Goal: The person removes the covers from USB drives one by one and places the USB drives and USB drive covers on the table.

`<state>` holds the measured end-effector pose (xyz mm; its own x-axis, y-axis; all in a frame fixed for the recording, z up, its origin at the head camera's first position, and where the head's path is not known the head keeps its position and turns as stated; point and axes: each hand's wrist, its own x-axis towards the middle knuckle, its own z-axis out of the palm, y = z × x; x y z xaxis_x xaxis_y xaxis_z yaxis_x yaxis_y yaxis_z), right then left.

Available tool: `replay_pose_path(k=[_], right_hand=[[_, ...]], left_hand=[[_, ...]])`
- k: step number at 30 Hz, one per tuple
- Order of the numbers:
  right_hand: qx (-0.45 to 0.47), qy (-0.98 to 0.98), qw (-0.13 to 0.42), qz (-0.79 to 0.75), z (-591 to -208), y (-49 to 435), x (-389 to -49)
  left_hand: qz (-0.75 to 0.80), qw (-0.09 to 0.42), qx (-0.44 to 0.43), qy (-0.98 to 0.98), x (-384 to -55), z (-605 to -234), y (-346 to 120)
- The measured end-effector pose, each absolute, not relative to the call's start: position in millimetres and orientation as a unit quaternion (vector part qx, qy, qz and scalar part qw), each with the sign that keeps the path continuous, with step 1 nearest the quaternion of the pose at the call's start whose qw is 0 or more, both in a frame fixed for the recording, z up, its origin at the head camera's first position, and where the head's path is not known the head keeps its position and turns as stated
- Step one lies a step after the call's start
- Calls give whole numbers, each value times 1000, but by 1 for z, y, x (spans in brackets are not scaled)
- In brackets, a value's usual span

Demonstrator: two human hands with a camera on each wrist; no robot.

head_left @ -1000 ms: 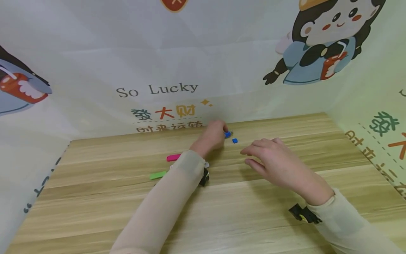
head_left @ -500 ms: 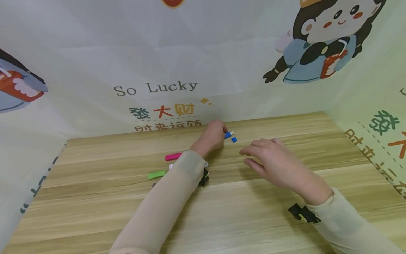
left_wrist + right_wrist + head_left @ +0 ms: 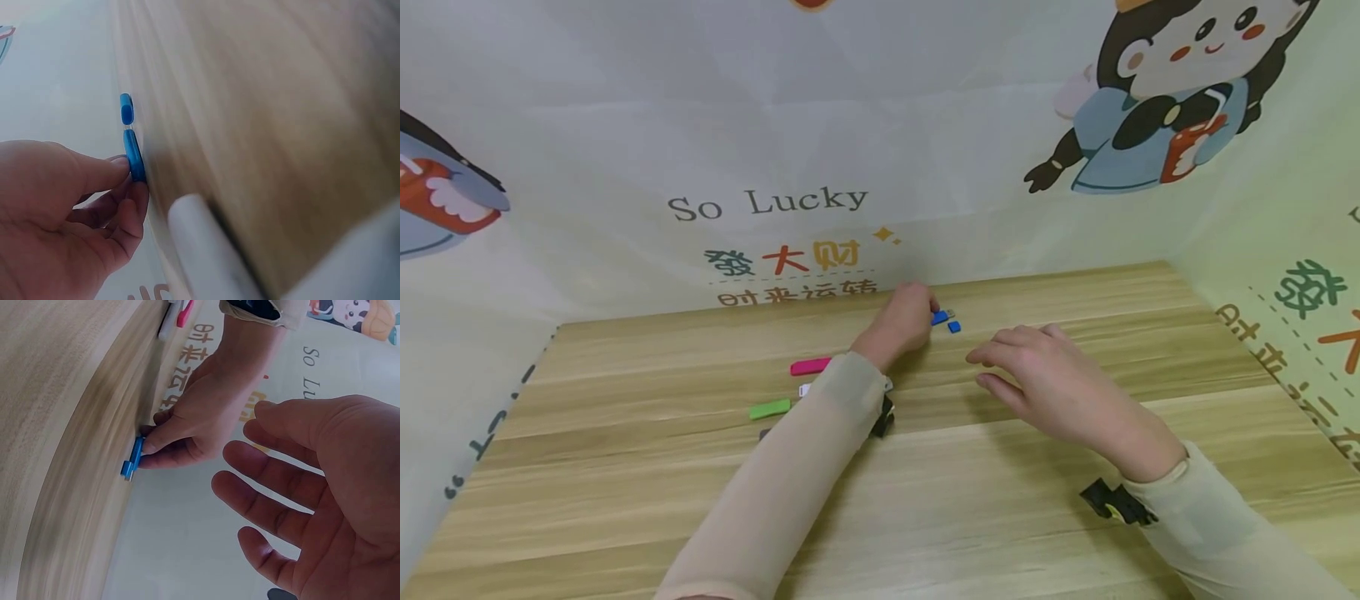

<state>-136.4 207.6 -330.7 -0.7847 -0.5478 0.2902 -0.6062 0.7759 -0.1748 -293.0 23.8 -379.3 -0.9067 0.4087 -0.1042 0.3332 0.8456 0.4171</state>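
Head view: printed cloth [image 3: 962, 167] backed wood-grain worktop [image 3: 1000, 508]. Right hand [image 3: 1048, 387] hung above worktop, fingers apart, slightly bent. Left hand [image 3: 898, 325] was near back edge, fingers pinching. Pink stick [image 3: 809, 367] and green stick [image 3: 770, 409] lay farther left. Blue USB stick [image 3: 940, 317] sat clamped in left fingers, near back edge, plug pointing right. Blue cap [image 3: 954, 327] lay just beside plug.

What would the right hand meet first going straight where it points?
Probably the left hand or its wrist, going by the head view; the small blue cap lies just off that line. How high the right hand sits is unclear.
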Motion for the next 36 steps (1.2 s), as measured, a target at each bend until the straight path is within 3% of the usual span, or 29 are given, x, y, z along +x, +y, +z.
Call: replay_pose_path(k=[17, 24, 36], right_hand=[[313, -934, 116, 131, -334, 206, -139], [311, -935, 107, 129, -335, 204, -138], [314, -936, 97, 124, -339, 197, -143]], left_hand=[[218, 58, 219, 949, -283, -360, -5], [220, 27, 256, 941, -269, -354, -25], [182, 27, 267, 946, -232, -349, -52]])
